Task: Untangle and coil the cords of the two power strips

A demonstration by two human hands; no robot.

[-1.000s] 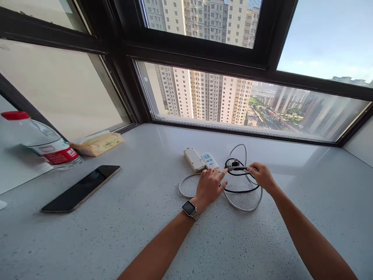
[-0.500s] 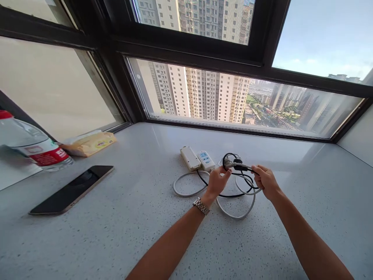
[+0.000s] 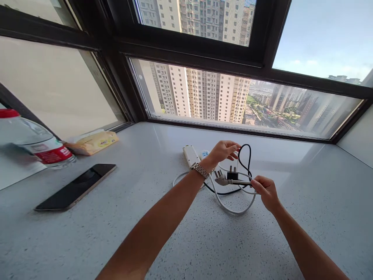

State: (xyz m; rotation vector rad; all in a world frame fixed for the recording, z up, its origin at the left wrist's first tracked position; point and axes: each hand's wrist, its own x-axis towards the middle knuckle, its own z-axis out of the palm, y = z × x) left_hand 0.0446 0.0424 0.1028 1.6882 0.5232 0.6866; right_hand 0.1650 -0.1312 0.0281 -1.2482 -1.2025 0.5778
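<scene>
A white power strip (image 3: 191, 155) lies on the speckled grey sill (image 3: 180, 233), its white cord (image 3: 230, 208) curling toward me. My right hand (image 3: 266, 191) pinches the cords just behind a white plug (image 3: 220, 179) and a black plug (image 3: 232, 175), holding them above the sill. My left hand (image 3: 223, 151), raised over the strip, lifts a loop of black cable (image 3: 244, 159) with its fingers. A watch (image 3: 199, 170) is on the left wrist.
A dark phone (image 3: 76, 186) lies flat at the left. Behind it stand a water bottle with a red cap (image 3: 35, 142) and a yellow tissue pack (image 3: 92, 142). Black window frames (image 3: 233, 130) close the sill at the back.
My left hand rose from the sill to above the strip, lifting a loop of black cable. My right hand drew the plugs toward me and slightly lower.
</scene>
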